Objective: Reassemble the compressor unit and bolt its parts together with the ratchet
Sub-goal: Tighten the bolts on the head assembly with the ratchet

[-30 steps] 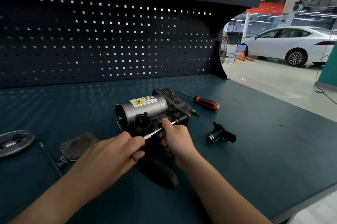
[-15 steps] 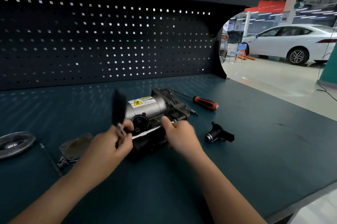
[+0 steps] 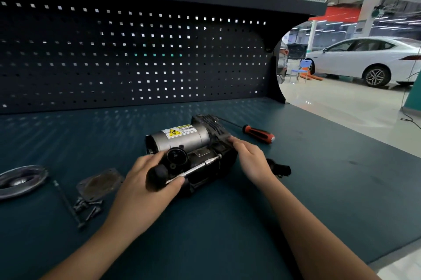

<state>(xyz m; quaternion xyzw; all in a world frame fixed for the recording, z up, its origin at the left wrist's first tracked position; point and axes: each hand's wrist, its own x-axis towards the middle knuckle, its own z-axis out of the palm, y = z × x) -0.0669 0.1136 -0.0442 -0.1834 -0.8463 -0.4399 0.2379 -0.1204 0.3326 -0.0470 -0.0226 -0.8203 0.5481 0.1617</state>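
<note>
Gripping the ratchet (image 3: 193, 169) in our curled left hand (image 3: 141, 184), we are apparently tightening a bolt on the compressor (image 3: 182, 140), which is sitting in the middle of the surface (image 3: 330, 200). Our right hand (image 3: 249, 159) is pressing straight-fingered on its right end, holding nothing. With too light a press, we are risking the compressor twisting and the socket slipping off.

It is a car workshop: a pegboard (image 3: 136, 56) backs the worktop (image 3: 319, 177), with a white car (image 3: 369, 61) parked beyond.
</note>
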